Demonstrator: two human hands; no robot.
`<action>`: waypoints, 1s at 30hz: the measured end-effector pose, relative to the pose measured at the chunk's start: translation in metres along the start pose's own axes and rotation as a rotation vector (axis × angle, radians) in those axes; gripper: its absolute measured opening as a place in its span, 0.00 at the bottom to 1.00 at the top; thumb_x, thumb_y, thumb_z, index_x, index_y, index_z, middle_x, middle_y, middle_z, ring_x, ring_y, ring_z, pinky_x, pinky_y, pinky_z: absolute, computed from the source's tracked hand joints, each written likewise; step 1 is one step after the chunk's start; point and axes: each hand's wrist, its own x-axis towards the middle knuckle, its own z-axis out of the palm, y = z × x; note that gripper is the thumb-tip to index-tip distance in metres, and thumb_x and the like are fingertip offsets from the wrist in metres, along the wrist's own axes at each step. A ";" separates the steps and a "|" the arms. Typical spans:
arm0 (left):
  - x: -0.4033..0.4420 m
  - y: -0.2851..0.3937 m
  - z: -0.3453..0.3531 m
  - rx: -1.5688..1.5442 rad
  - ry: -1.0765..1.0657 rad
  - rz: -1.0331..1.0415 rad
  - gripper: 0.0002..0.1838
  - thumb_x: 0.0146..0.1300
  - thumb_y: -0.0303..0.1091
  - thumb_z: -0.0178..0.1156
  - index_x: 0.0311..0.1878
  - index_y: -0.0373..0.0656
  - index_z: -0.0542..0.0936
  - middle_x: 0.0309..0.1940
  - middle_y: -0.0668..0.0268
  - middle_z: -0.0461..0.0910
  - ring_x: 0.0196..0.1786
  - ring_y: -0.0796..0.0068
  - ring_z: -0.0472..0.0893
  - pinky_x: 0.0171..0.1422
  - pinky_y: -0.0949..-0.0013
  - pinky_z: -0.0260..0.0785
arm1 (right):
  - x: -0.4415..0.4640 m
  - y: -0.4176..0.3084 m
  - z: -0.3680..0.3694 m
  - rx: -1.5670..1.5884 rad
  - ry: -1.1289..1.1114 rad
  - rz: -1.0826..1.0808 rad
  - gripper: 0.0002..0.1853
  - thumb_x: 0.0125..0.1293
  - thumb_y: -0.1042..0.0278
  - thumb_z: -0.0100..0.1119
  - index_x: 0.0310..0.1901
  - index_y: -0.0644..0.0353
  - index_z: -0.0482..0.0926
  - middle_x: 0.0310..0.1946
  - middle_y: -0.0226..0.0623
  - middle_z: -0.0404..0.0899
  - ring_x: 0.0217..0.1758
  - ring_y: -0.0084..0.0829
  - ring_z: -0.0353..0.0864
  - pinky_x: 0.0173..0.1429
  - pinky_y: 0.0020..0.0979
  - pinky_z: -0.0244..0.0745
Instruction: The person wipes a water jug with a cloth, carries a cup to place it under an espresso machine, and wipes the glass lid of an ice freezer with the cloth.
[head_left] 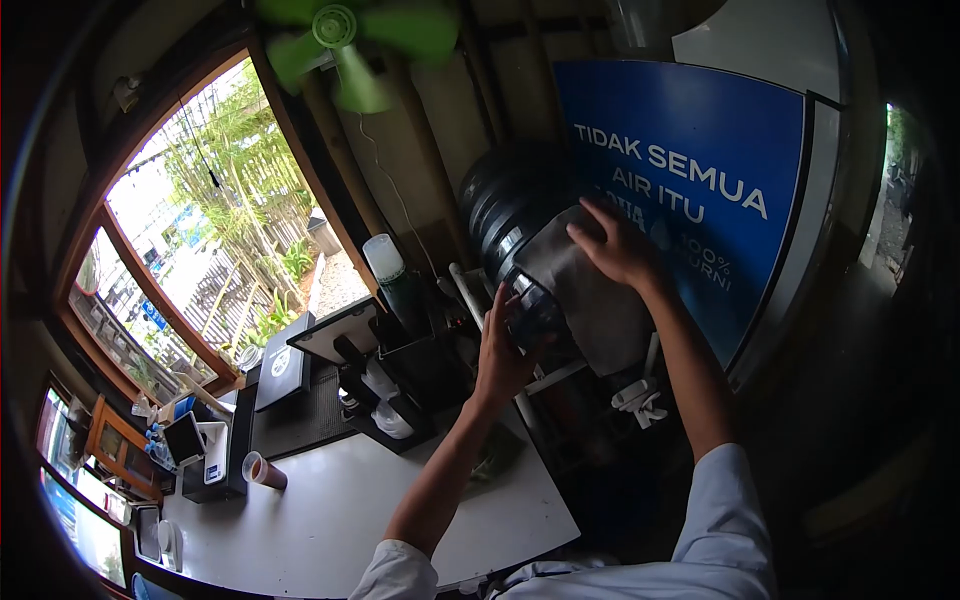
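While the grey cloth (598, 305) lies against the near end of the ribbed water jug (488, 222), I log the step in hand as two-handed handling of cloth and jug; wiping or covering, cannot tell which.

L hand (507, 358): at the jug's lower near side, fingers up and somewhat apart, thumb held off from them, open rather than clamped. Fingers overlap the jug in view; firm contact n/c (not confirmed). R hand (622, 250): on the jug's sign side, fingers spread, tips at the cloth's upper edge, apparently resting on it. No closed grip obs.; pressure cannot be told.

Jug pos.: tilted, beside the blue sign (690, 200); its support is too dark to certify. White counter (350, 515) is below and to the left of the jug in view; cup w/ brown contents (264, 472) stands on it, well apart from the jug. Tall clear-topped container (385, 262) is left of the jug, nearer to it than the cup.

Next move, in my judgmt., calls for L hand steadying the jug and R hand controlling the cloth's edge. Risk: loose cloth slipping, or jug rolling, if I press from one side only.
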 end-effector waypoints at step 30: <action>-0.003 -0.004 0.002 -0.007 -0.010 -0.020 0.58 0.52 0.30 0.76 0.81 0.43 0.49 0.65 0.48 0.72 0.68 0.50 0.72 0.71 0.54 0.67 | 0.007 0.008 0.009 -0.016 0.058 0.058 0.39 0.69 0.36 0.49 0.73 0.58 0.67 0.72 0.52 0.66 0.76 0.53 0.64 0.77 0.47 0.60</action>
